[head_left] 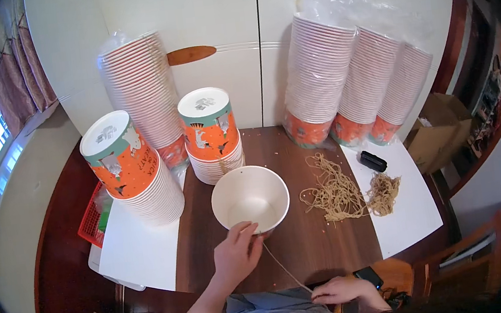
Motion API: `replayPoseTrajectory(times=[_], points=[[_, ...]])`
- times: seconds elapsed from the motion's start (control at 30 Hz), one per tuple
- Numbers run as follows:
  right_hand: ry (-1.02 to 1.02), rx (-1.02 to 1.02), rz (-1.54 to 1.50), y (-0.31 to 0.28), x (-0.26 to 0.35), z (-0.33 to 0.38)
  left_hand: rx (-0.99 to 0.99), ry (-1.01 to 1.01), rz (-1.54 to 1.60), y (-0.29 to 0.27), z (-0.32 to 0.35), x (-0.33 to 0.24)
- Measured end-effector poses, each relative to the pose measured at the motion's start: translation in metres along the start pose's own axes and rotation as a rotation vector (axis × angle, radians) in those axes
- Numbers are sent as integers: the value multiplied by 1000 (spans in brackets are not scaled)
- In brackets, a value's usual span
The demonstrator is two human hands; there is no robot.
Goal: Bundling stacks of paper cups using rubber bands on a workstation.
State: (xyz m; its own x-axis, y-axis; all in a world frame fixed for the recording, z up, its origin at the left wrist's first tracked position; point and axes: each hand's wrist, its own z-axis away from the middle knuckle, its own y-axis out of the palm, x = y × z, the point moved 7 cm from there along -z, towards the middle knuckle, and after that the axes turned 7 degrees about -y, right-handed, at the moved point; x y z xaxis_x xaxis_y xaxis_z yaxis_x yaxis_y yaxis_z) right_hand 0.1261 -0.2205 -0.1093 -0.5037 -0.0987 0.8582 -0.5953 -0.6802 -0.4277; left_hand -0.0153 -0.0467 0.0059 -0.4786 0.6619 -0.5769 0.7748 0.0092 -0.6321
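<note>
A white paper bucket (250, 198) stands upright and open on the brown wooden table (309, 236). My left hand (237, 254) pinches the near rim of the bucket, where a thin tan string (285, 268) is attached. The string runs taut down to my right hand (340, 290), which grips its other end at the table's front edge. A loose heap of tan strings (335, 193) lies to the right of the bucket, with a smaller bundle (383, 192) beside it.
Stacks of upturned orange and white buckets (134, 169) (212, 135) stand behind, and tall bagged stacks (322, 77) (141, 88) lean at the white wall. A small black tool (373, 160) lies on a white sheet (414, 212). A red basket (92, 218) sits left, a wooden chair (466, 255) right.
</note>
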Motion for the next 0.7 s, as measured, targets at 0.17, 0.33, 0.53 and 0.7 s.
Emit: replayPoseTrajectory(times=[0.17,0.33,0.53,0.7], points=[[79,-474,-14,-55,18,36,127,55,-194,12,-1,-6],[-396,-759,-813,-58,-11,48,229,-35,40,5,6,20],[-601,-407,-600,-67,58,25,222,15,133,-29,16,33],[-803,-168,-327,-78,131,2,211,173,-45,-46,27,-8]])
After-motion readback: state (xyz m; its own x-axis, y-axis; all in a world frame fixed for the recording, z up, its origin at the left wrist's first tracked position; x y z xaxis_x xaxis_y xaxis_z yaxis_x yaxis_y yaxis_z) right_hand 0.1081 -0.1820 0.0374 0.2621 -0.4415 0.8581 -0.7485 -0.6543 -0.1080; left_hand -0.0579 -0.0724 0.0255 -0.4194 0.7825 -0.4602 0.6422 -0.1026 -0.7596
